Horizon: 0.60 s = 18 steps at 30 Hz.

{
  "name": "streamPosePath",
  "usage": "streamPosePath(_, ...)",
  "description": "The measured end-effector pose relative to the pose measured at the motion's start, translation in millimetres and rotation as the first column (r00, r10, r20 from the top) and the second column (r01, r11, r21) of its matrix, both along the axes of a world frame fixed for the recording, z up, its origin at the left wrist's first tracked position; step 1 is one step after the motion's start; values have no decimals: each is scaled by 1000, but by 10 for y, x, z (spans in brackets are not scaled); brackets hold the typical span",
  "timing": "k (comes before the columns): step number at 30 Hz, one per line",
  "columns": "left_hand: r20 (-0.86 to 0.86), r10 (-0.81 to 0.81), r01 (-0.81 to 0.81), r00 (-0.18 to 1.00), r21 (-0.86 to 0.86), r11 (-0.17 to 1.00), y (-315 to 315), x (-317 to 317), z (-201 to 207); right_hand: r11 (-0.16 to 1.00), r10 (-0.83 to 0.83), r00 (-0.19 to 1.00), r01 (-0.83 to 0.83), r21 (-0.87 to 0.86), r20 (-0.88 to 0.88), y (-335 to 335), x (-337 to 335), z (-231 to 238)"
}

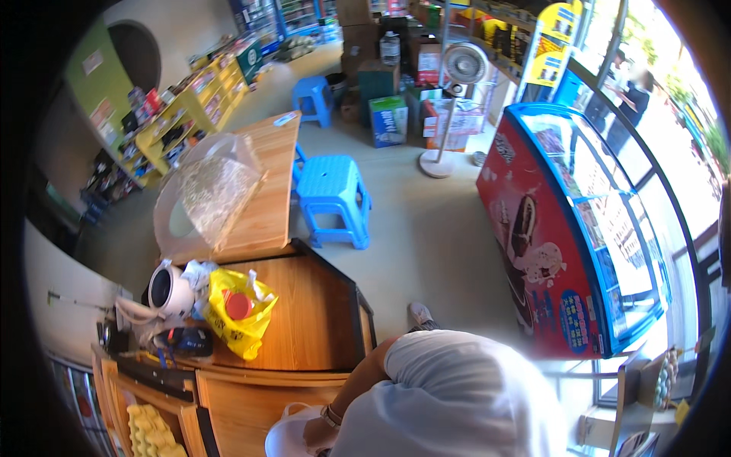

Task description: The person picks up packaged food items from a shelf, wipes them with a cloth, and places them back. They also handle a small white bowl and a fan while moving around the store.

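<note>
One yellow tray (148,430) lies in a compartment at the near left of the counter (312,305), to which all places here refer. On the counter's left end rests a white pot (179,297), its dark mouth turned leftward. Beyond the counter's far edge, a pale, translucent cover (221,190) stands on a table (270,164). Next, on the counter's left half, a yellow bag (259,331) sits open around a red lid (237,306); whether a jar lies beneath cannot be told.

At the counter's near side, partly cut off by the lower edge of view, is a white bag (282,436) with a raised loop handle. The left hand (314,434), below a wristwatch (332,417), reaches to this bag and appears to be partly inside it. Its fingers are hidden; whether they grasp, clench or lie loose cannot be told. The right hand is not visible, and its finger state is likewise unknown.

The step in hand is judged to be handling the white bag, by reaching in or steadying it. The next move would call for a sure hold and a mouth kept open enough for the hand to clear it.

Rightward of the counter follow a blue stool (331,183), a shoe (420,314), a fan (465,65) and a red freezer (533,228).
</note>
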<state>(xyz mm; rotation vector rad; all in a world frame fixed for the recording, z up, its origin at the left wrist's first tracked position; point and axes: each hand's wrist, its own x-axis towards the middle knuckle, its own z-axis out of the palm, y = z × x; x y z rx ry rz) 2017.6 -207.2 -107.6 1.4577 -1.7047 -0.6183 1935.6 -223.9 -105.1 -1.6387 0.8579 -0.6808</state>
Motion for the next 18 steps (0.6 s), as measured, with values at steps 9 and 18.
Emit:
streamPosePath(9, -114, -213, 210, 970, -33, 977, -136, -872, 143, 929, -148, 951, 227, -291, 270, 231, -994, 386)
streamPosePath(18, -449, -526, 586, 722, -8, 810, 25, -2079, -13, 582, -693, 645, 765, -278, 322, 1005, -2742, 719)
